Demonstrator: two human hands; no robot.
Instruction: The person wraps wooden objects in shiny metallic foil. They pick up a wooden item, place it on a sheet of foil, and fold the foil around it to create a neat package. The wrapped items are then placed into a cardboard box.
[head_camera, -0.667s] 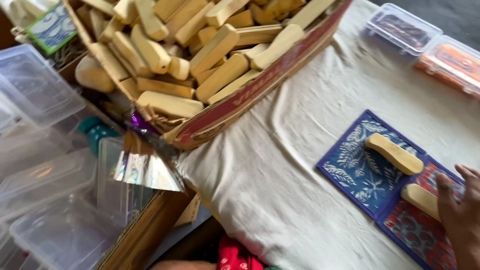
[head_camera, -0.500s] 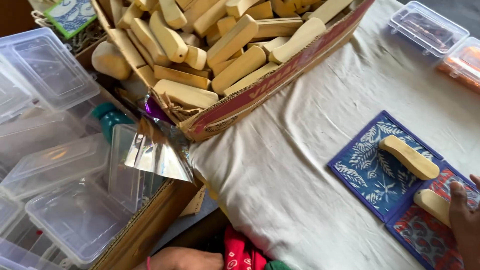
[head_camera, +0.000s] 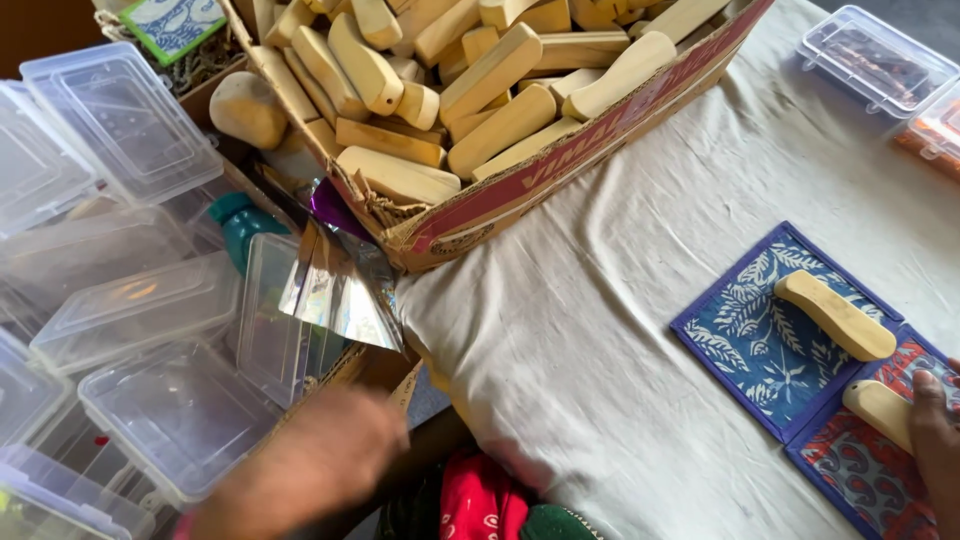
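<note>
Left hand (head_camera: 310, 470) has swung up into view, blurred, over the clear boxes (head_camera: 175, 415); its grip can't be told. Right hand (head_camera: 935, 440) stays at the edge, fingers resting on a wooden block (head_camera: 880, 412) atop the red pad (head_camera: 860, 470), blue pad (head_camera: 760, 330) just beside.

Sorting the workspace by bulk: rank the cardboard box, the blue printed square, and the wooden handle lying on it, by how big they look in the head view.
1. Cardboard box, by far the largest, though cut off at the top edge.
2. Blue printed square.
3. Wooden handle, smallest; it covers only part of the square.
</note>
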